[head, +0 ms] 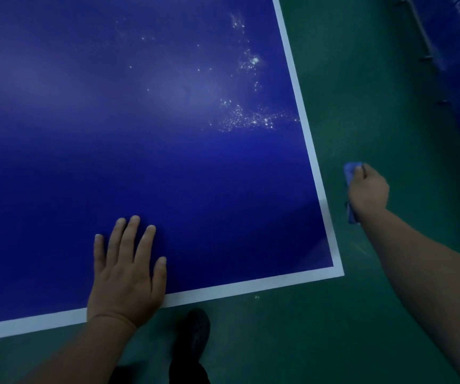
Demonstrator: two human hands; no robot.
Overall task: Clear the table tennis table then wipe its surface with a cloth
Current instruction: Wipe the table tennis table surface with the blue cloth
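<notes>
The left hand [125,270] lies flat with fingers spread on the blue table tennis surface [140,162], near its white-lined corner. The right hand [368,189] is beyond the side edge, over the green floor [361,328], clenched around a blue cloth [349,173]. White specks [245,117] lie on the surface near that edge.

dim, soft picture; pale glare on the table [168,90], edges bowed and blurred.

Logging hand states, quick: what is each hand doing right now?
Left hand: open, flat on the table, holding nothing.
Right hand: closed on the blue cloth, off the table's side.
</notes>
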